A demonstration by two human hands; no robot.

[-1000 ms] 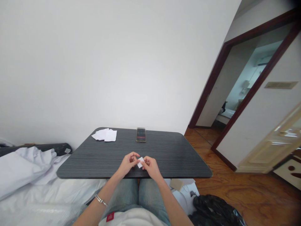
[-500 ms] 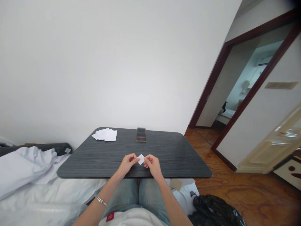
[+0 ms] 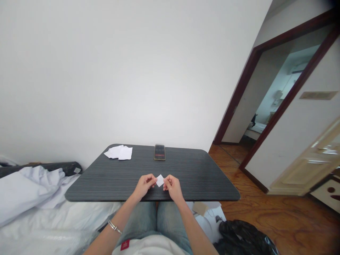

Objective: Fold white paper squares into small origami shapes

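Between my two hands a small white folded paper is held up like a diamond, just above the near edge of the dark table. My left hand pinches its left corner between thumb and forefinger. The right corner is pinched the same way by my right hand. Several white paper sheets lie loosely overlapped at the table's far left. A phone stands or lies at the far middle edge; which of the two I cannot tell.
A white wall rises behind the table. White cloth or sheeting is heaped at the left. Below the table's right side are a black plastic bag and a cardboard piece. A doorway opens at the right.
Both hands keep their pinch on the folded paper's corners. The paper has barely shifted; nothing else has visibly moved.
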